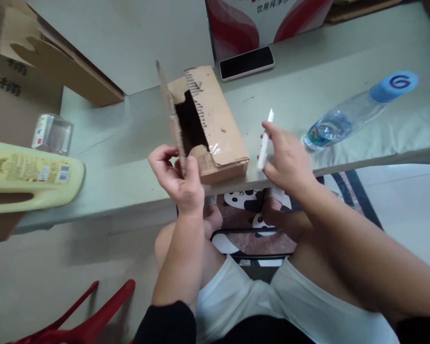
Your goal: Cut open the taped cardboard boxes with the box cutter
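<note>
A small brown cardboard box (224, 114) lies on the cloth-covered table with its flap raised on the left side, showing a dark inside. Black scribbled marks run along its top near the opening. My left hand (181, 177) grips the near end of the raised flap (172, 114) between thumb and fingers. To the right of the box, apart from it, my right hand (290, 155) holds a slim white pen (265, 141), its pointed tip facing away from me. Part of the pen is covered by my fingers.
Behind the box lies a phone (247, 63). A clear bottle with a blue cap (361, 110) lies at the right. On the left are a yellow jug (36, 177) and a clear plastic box (53, 134). Below stands a red stool (93, 315).
</note>
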Tool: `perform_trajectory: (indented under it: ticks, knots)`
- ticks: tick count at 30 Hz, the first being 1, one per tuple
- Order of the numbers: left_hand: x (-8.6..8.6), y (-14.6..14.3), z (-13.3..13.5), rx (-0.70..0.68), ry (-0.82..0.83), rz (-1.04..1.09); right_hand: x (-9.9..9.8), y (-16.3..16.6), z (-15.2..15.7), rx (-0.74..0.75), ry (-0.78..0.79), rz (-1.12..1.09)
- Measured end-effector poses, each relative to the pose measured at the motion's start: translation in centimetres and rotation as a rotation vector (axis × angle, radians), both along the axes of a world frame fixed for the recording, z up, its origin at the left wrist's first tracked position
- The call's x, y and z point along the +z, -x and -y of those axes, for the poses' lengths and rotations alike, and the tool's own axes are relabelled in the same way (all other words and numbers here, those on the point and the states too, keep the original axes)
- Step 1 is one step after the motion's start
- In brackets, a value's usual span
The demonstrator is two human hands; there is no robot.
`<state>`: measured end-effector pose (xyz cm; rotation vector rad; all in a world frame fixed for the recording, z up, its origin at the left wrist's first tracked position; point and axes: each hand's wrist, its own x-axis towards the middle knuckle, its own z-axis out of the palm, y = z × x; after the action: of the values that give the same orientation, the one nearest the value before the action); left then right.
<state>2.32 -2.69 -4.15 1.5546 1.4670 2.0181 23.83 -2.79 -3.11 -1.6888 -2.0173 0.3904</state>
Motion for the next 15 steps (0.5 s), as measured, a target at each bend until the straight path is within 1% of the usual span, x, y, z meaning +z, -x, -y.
perform_trajectory:
  ticks: [2, 4, 7, 9, 12, 13, 15]
  knots:
    - [-0.4, 0.6, -0.6, 0.038, 0.015, 0.181, -1.1, -0.1, -1.1, 0.008, 0.132, 0.105]
    - [-0.5, 1.4, -1.3, 0.051, 0.037, 0.343, -1.6, 0.0, -1.3, -0.01, 0.202, 0.157]
    - [-0.2, 2.3, -1.8, -0.021, 0.153, 0.504, -1.6, 0.4, -1.0, -0.061, 0.183, 0.166]
    - [-0.1, 2.7, -1.8, -0.067, 0.279, 0.569, -1.6, 0.7, -0.8, -0.04, 0.152, 0.138]
    - [-0.3, 3.7, -1.9, -0.033, 0.427, 0.591, -1.5, 0.9, -0.9, 0.06, 0.178, 0.047]
    - [-0.5, 4.2, -1.9, -0.022, 0.447, 0.557, -1.5, 0.9, -1.0, 0.086, 0.192, 0.008]
    - [-1.0, 5.4, -2.1, -0.052, 0.454, 0.406, -1.4, 0.9, -1.2, 0.11, 0.189, -0.066]
